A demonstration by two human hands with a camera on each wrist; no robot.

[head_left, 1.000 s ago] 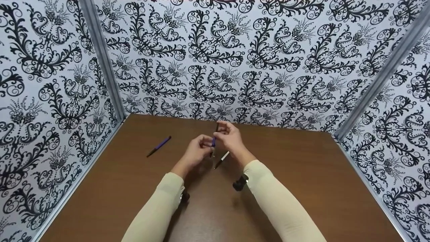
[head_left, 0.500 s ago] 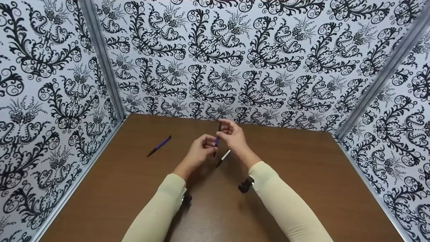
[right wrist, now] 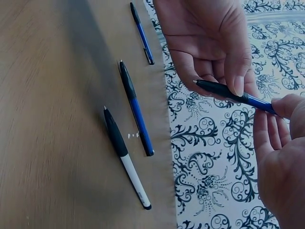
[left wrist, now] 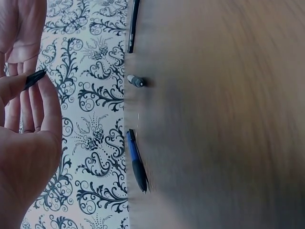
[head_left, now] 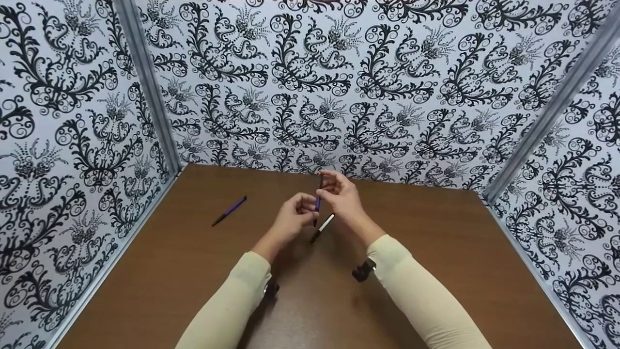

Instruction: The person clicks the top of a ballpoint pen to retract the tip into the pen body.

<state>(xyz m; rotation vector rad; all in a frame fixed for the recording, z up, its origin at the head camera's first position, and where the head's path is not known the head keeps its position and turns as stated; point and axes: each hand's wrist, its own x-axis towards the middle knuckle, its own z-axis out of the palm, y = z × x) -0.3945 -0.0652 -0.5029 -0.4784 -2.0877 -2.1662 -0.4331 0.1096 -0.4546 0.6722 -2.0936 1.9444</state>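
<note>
Held pen [right wrist: 214,88], black grip and blue barrel, is up off the counter [head_left: 155,286], between the hands, closer to upright than flat. Left hand [head_left: 292,217]: thumb and fingers pinching it low, on the black grip; metal tip pokes out past them. Right hand [head_left: 343,196]: fingers and thumb pinching the blue barrel higher up, near the far end.

Counter is plain brown woodgrain. Three more on it: blue-barrelled pen [head_left: 230,211] off to the left, lying at a slant, well apart from the hands; white-barrelled pen [head_left: 323,227] just below the hands; another blue pen [right wrist: 135,107] next to the white one, seen in the right wrist view.

Room: white walls [head_left: 310,53] with black scrollwork print, grey posts [head_left: 147,92] at the corners. Pale sleeves [head_left: 218,305], small black device [head_left: 361,271] under the right wrist.
</note>
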